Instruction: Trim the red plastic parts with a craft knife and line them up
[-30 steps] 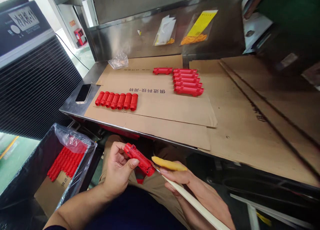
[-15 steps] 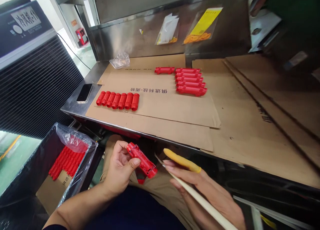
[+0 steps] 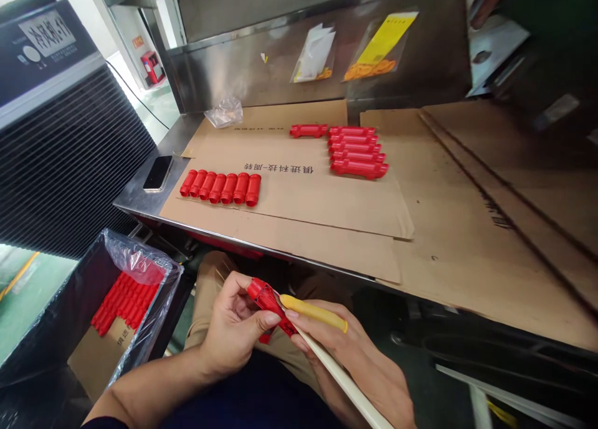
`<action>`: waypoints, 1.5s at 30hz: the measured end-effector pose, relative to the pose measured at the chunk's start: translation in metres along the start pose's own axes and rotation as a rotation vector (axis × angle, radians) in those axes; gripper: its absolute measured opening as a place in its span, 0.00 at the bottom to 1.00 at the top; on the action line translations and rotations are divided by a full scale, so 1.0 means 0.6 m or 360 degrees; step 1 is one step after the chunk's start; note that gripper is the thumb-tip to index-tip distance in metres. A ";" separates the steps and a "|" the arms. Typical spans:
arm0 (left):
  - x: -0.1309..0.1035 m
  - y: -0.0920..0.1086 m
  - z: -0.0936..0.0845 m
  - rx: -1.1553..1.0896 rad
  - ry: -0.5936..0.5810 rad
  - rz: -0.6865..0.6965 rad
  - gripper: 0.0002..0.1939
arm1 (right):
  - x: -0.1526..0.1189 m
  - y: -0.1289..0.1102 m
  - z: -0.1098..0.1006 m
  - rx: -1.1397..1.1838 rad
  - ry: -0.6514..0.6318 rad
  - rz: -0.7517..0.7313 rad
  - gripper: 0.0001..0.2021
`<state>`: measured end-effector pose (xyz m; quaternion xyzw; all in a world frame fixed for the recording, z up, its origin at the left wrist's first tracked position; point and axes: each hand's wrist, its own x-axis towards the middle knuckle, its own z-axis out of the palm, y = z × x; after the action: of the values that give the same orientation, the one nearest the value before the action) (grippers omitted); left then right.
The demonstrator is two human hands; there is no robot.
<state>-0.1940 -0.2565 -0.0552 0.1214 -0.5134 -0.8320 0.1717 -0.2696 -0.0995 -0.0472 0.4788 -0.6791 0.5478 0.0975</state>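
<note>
Between finger and thumb, my left hand (image 3: 233, 329) holds a red plastic part (image 3: 265, 294) over my lap, below the table edge. My right hand (image 3: 343, 348) grips a tool with a long pale handle (image 3: 343, 379), and a yellow cover (image 3: 315, 312) sits on one finger. The tool's tip is at the red part, hidden by my fingers. On the cardboard (image 3: 289, 195) stands a row of red cylinders (image 3: 227, 188). Farther back lie a stack of red parts (image 3: 359, 166) and a single one (image 3: 308, 131).
A phone (image 3: 158, 173) lies at the table's left end, a clear plastic bag (image 3: 225, 113) behind it. At lower left is a plastic-lined bin (image 3: 161, 304) with red parts. Small bags (image 3: 314, 54) hang on the metal back panel. A black machine (image 3: 65, 142) stands left.
My right hand has moved left, bringing the tool to the red part. The red part has turned in my left hand and shows a narrower side.
</note>
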 end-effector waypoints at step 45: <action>0.011 0.015 -0.007 -0.0276 0.0067 -0.0300 0.21 | -0.009 -0.002 -0.050 -0.0414 -0.0064 0.0073 0.20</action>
<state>-0.1967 -0.2662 -0.0493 0.1712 -0.4221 -0.8830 0.1134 -0.2776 -0.0713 -0.0388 0.4573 -0.7569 0.4476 0.1326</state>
